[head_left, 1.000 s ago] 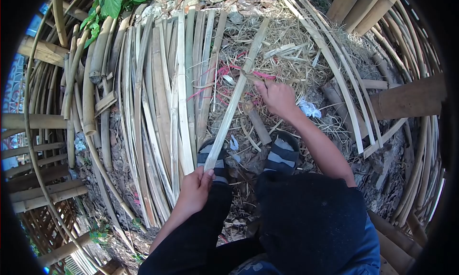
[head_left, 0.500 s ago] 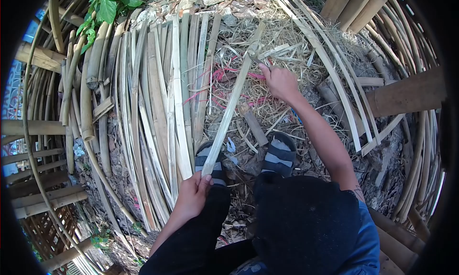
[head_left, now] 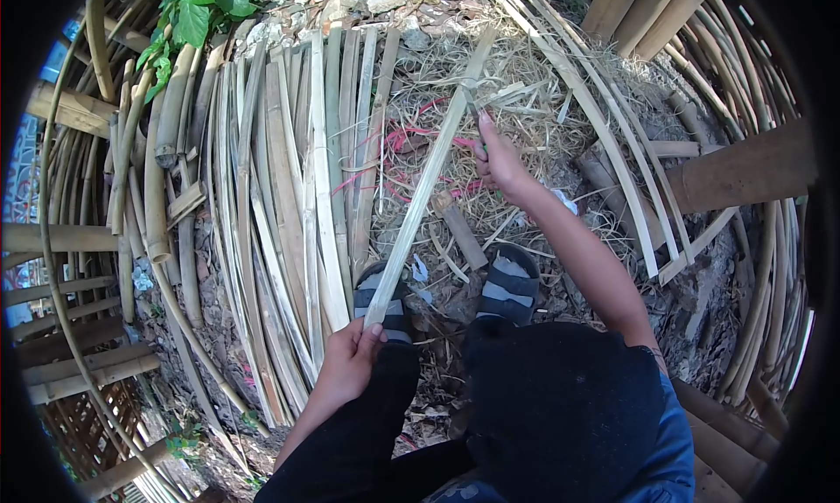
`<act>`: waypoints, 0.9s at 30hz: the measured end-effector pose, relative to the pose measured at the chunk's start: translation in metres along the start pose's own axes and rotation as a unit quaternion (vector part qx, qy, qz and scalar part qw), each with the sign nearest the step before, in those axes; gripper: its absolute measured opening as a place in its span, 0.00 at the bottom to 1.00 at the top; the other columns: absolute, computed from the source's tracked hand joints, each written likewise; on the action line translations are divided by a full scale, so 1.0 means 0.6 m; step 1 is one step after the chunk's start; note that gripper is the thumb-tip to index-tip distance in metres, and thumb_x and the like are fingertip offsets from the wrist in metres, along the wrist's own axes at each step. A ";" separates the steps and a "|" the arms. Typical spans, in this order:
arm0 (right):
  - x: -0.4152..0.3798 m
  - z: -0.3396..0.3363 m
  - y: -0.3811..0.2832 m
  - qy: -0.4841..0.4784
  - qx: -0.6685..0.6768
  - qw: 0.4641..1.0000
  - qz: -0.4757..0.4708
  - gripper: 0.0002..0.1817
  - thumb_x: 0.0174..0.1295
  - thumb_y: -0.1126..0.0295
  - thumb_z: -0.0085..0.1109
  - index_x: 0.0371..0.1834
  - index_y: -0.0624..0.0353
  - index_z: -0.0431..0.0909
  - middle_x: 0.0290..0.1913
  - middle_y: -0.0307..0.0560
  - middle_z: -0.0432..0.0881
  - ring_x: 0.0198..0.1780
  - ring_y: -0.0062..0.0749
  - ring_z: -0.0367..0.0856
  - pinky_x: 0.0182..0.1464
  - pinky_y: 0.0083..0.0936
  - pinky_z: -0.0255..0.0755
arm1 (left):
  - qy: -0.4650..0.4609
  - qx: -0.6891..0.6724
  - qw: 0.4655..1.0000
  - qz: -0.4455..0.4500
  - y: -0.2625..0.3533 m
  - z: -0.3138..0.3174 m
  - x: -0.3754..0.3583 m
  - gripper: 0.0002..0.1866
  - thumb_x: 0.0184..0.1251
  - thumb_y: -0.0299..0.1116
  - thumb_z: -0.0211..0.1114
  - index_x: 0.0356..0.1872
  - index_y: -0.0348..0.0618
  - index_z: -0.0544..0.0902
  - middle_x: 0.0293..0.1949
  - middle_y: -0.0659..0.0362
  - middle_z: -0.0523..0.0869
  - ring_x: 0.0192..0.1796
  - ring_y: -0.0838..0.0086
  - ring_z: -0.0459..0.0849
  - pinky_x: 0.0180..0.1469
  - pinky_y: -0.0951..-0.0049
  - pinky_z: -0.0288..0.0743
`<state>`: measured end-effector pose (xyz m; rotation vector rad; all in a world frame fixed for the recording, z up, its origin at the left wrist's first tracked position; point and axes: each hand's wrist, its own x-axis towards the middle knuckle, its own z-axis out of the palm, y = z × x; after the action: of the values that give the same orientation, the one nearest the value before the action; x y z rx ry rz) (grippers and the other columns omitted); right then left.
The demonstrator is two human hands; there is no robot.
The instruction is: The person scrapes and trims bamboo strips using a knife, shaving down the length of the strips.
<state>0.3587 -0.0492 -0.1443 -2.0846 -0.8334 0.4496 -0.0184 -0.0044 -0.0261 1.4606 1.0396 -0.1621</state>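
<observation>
A long pale bamboo strip [head_left: 420, 197] slants from near my left knee up over the shavings. My left hand [head_left: 350, 360] is closed on its near end, thumb on top. My right hand [head_left: 503, 160] is closed around the handle of a knife, thumb stretched along it. The knife's narrow blade [head_left: 473, 106] lies at the strip's right edge, near the far end; most of the handle is hidden in my fingers. Under the strip, a short bamboo piece [head_left: 461, 229] rests on the ground between my sandalled feet.
Many split bamboo strips [head_left: 289, 197] lie side by side on the left. More long strips [head_left: 604, 122] lie at right. Curly shavings [head_left: 525, 83] and pink string [head_left: 407, 140] cover the ground ahead. A thick bamboo pole [head_left: 752, 168] juts in from the right.
My right hand has come slightly nearer to me and turned, with the knife still at the strip. A curl of shaving by the blade shows less now. My left hand stays nearly in place.
</observation>
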 end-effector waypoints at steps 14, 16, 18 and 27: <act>0.039 -0.031 -0.044 0.054 -0.299 0.948 -0.099 0.28 0.76 0.46 0.45 0.32 0.62 0.79 0.20 0.58 0.81 0.23 0.55 0.84 0.27 0.48 0.76 | -0.004 0.031 0.999 -0.016 0.001 0.000 0.003 0.15 0.83 0.36 0.54 0.36 0.38 0.78 0.21 0.68 0.71 0.23 0.84 0.66 0.27 0.78 0.61; 0.003 -0.018 -0.057 0.043 -0.294 0.948 -0.115 0.28 0.76 0.46 0.46 0.33 0.63 0.78 0.20 0.58 0.82 0.23 0.54 0.84 0.27 0.47 0.76 | 0.000 0.001 1.000 -0.030 0.000 0.000 0.002 0.15 0.83 0.37 0.54 0.36 0.38 0.78 0.22 0.67 0.71 0.24 0.84 0.66 0.28 0.78 0.61; -0.029 -0.003 -0.059 0.031 -0.214 0.952 -0.217 0.27 0.75 0.46 0.48 0.34 0.63 0.77 0.21 0.58 0.82 0.23 0.54 0.83 0.27 0.46 0.75 | -0.001 -0.009 0.999 -0.031 0.000 -0.001 0.001 0.15 0.83 0.37 0.54 0.36 0.38 0.78 0.22 0.67 0.71 0.24 0.84 0.67 0.28 0.78 0.62; 0.110 -0.145 0.023 0.112 -0.349 0.929 0.060 0.34 0.78 0.44 0.38 0.37 0.66 0.82 0.34 0.69 0.86 0.35 0.61 0.88 0.36 0.51 0.80 | -0.024 0.006 0.999 -0.044 0.013 -0.004 -0.008 0.15 0.83 0.37 0.55 0.35 0.39 0.78 0.22 0.68 0.72 0.25 0.84 0.67 0.29 0.79 0.62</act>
<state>0.4610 -0.0585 -0.1053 -2.7856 -0.8004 -0.0516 -0.0174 -0.0031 -0.0169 1.4153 1.0662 -0.2645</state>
